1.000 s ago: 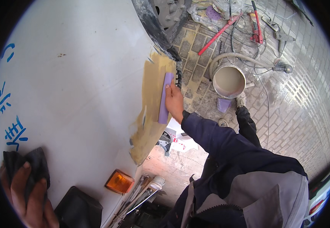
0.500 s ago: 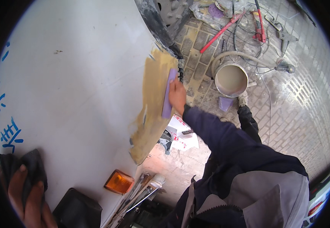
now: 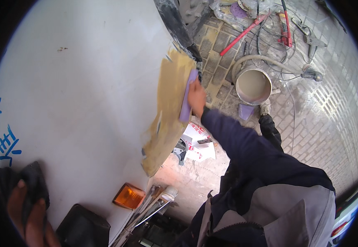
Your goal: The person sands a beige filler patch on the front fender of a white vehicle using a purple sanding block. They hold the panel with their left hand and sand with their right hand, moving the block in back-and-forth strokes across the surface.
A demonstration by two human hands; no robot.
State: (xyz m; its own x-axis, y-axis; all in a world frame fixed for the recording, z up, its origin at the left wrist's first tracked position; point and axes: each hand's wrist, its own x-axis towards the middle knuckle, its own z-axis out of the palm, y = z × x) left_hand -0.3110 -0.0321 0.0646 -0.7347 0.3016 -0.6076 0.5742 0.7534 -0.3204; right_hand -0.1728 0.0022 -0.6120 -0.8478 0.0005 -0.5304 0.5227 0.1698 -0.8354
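My right hand (image 3: 196,98) closes around a long purple sanding block (image 3: 186,103). The block lies along the right edge of a tan filler patch (image 3: 168,92) on a white vehicle panel (image 3: 92,103). At the lower left, the fingers of my left hand (image 3: 32,218) are bent over a black piece (image 3: 35,185) at the panel; whether it is loose or fixed there I cannot tell. Beside that hand stands a black box-shaped part (image 3: 84,226). An orange lamp (image 3: 128,196) sits at the panel's lower corner.
A bucket of cloudy liquid (image 3: 253,85) stands on the paved floor, with a purple piece (image 3: 245,111) next to it. Red-handled tools (image 3: 245,35), cables and a grey hose (image 3: 265,58) lie beyond. White printed sheeting (image 3: 199,142) lies below the panel edge.
My right hand and the sanding block have moved slightly up along the patch edge. The whole view has shifted a little. My left hand stays at the black piece.
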